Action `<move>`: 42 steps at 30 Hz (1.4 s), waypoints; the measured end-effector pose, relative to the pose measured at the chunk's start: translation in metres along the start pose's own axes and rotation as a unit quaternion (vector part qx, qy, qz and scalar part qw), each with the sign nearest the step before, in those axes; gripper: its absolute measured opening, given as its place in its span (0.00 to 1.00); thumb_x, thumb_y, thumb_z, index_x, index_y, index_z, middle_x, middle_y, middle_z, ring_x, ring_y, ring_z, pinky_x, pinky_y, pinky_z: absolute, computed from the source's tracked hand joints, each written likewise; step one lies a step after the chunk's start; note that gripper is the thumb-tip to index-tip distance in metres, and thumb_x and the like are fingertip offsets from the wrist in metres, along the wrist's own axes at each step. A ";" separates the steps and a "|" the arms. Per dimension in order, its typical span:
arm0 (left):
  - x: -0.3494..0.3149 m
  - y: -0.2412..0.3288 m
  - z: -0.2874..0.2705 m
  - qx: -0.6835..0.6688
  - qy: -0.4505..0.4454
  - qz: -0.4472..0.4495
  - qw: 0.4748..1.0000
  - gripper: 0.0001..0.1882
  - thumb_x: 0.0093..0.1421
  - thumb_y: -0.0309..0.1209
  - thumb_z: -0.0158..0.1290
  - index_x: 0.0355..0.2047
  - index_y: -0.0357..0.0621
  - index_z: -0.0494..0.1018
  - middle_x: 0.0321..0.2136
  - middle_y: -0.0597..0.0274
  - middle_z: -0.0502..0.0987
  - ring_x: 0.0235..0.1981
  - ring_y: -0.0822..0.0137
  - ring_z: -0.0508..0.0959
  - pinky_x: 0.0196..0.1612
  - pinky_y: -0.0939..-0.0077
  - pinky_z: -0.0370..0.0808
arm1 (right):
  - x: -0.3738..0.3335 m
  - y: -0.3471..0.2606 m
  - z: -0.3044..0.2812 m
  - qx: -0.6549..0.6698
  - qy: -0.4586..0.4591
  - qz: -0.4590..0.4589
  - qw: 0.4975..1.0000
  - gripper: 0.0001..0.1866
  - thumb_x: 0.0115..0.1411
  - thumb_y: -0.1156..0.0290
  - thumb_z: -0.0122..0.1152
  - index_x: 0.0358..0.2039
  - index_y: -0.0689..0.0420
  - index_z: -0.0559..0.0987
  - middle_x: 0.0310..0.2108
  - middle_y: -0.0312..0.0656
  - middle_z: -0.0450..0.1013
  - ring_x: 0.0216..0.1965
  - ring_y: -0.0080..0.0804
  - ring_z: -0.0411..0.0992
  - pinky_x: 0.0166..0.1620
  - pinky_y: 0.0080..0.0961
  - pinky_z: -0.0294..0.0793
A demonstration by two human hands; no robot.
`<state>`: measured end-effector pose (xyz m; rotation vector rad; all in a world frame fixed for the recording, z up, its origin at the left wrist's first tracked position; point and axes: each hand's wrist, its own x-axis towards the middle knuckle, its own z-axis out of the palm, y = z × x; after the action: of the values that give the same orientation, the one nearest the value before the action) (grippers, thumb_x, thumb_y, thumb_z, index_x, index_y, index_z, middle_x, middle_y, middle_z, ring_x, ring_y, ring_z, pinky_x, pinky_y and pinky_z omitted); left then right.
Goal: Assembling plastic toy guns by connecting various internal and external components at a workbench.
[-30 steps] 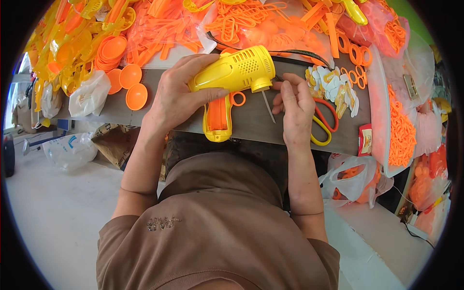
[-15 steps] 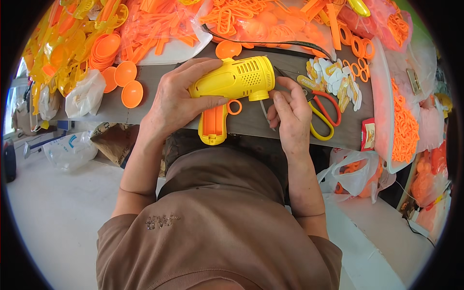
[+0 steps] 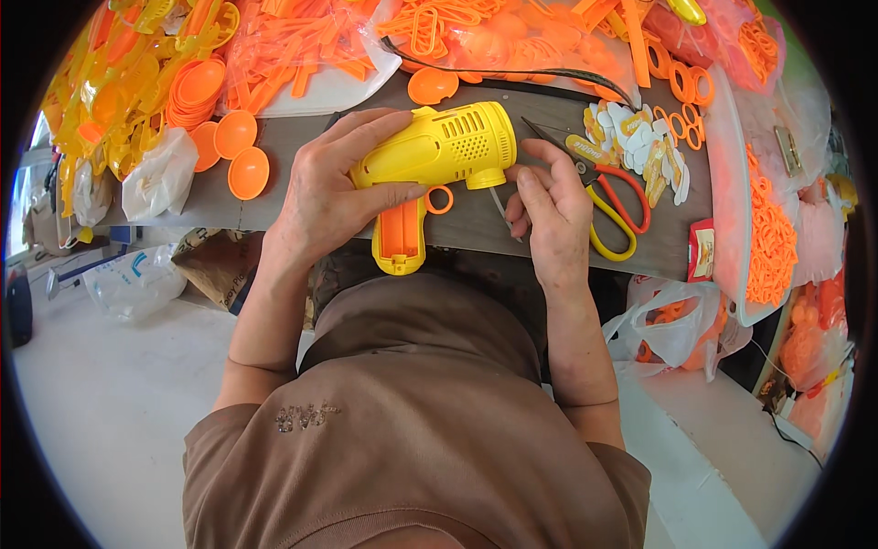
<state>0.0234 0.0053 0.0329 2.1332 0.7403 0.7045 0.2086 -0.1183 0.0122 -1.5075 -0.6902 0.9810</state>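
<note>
My left hand [image 3: 325,178] is wrapped round a yellow plastic toy gun [image 3: 430,146] with vent slots and holes in its body, fingers over the top and thumb along the lower side. Its handle [image 3: 400,238] points toward me and shows an orange hollow inside; an orange ring [image 3: 440,199] juts out as the trigger. Under the muzzle is a round yellow cap [image 3: 486,178], with a thin pale tube [image 3: 500,209] hanging below it. Beside that cap, my right hand [image 3: 551,206] has curled fingers close to the tube; whatever they pinch is hidden.
Red-and-yellow-handled scissors [image 3: 615,206] lie right of my right hand, near pale label-like pieces [image 3: 636,146]. Orange round cups [image 3: 249,174] sit at left. Heaped orange parts [image 3: 503,41] line the back, and a bin of orange pieces [image 3: 770,238] stands at right.
The toy gun and my left hand have shifted very slightly left. My right hand stays beside the muzzle cap, its fingers nearly unchanged.
</note>
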 end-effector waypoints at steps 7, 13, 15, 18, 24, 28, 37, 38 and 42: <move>-0.003 -0.005 0.002 -0.041 0.015 -0.029 0.999 0.29 0.43 0.29 0.67 0.47 0.35 0.73 0.45 0.52 0.76 0.42 0.63 0.78 0.44 0.72 0.75 | 0.000 -0.001 0.001 -0.004 -0.004 0.011 1.000 0.18 0.63 0.70 0.49 0.52 0.64 0.68 0.35 0.42 0.74 0.22 0.17 0.67 0.22 0.12 0.65; -0.003 -0.005 0.003 -0.039 0.014 -0.023 0.999 0.29 0.43 0.28 0.67 0.47 0.34 0.73 0.45 0.52 0.75 0.42 0.63 0.78 0.45 0.72 0.75 | 0.000 -0.001 0.002 -0.009 -0.006 0.012 1.000 0.17 0.63 0.70 0.50 0.51 0.63 0.68 0.35 0.41 0.74 0.23 0.16 0.67 0.22 0.12 0.65; -0.004 -0.006 0.004 -0.034 0.015 -0.018 0.999 0.29 0.43 0.28 0.67 0.47 0.34 0.73 0.45 0.52 0.75 0.42 0.62 0.78 0.45 0.72 0.75 | 0.000 0.000 0.002 -0.008 -0.006 0.016 1.000 0.17 0.63 0.70 0.50 0.51 0.63 0.68 0.35 0.40 0.74 0.23 0.16 0.67 0.22 0.12 0.65; -0.004 -0.005 0.004 -0.035 0.016 -0.025 0.999 0.30 0.43 0.28 0.67 0.48 0.34 0.73 0.46 0.51 0.75 0.43 0.62 0.78 0.46 0.72 0.75 | 0.001 0.000 0.001 -0.011 -0.005 0.007 1.000 0.17 0.63 0.70 0.50 0.50 0.63 0.69 0.34 0.40 0.74 0.22 0.16 0.66 0.22 0.12 0.65; -0.004 -0.005 0.005 -0.030 0.015 -0.030 0.999 0.30 0.43 0.28 0.67 0.48 0.34 0.72 0.46 0.50 0.75 0.44 0.60 0.78 0.47 0.71 0.75 | 0.000 0.000 0.002 -0.005 -0.006 0.010 1.000 0.17 0.64 0.69 0.50 0.50 0.63 0.69 0.34 0.39 0.74 0.22 0.15 0.66 0.22 0.12 0.65; -0.004 -0.005 0.006 -0.017 0.015 -0.004 1.000 0.30 0.44 0.29 0.67 0.48 0.34 0.72 0.46 0.49 0.75 0.44 0.58 0.78 0.46 0.70 0.75 | 0.000 -0.001 0.003 -0.012 -0.003 0.009 1.000 0.16 0.64 0.69 0.50 0.50 0.63 0.69 0.32 0.37 0.73 0.22 0.15 0.66 0.22 0.12 0.64; -0.008 0.002 0.007 0.038 0.013 0.014 0.999 0.29 0.45 0.29 0.66 0.49 0.36 0.72 0.46 0.48 0.74 0.43 0.53 0.77 0.45 0.66 0.75 | 0.000 0.001 0.003 -0.003 -0.012 -0.002 1.000 0.16 0.64 0.69 0.51 0.49 0.63 0.69 0.30 0.35 0.73 0.21 0.14 0.65 0.21 0.11 0.63; -0.009 0.002 0.008 0.036 0.013 0.015 0.999 0.29 0.46 0.29 0.65 0.50 0.37 0.72 0.47 0.48 0.73 0.43 0.53 0.77 0.46 0.66 0.75 | 0.000 0.000 0.003 0.003 -0.010 -0.001 1.000 0.16 0.63 0.69 0.51 0.49 0.63 0.69 0.30 0.36 0.73 0.21 0.13 0.65 0.21 0.11 0.62; -0.015 -0.004 0.009 0.060 0.014 0.028 0.998 0.30 0.47 0.29 0.65 0.51 0.38 0.71 0.48 0.48 0.72 0.45 0.52 0.76 0.47 0.65 0.74 | 0.003 -0.003 0.000 0.013 -0.048 0.028 0.998 0.18 0.63 0.69 0.52 0.51 0.64 0.67 0.29 0.37 0.72 0.18 0.14 0.63 0.19 0.11 0.61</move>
<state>0.0188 -0.0069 0.0207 2.2651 0.7584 0.7375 0.2098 -0.1152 0.0143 -1.4704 -0.7042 1.1063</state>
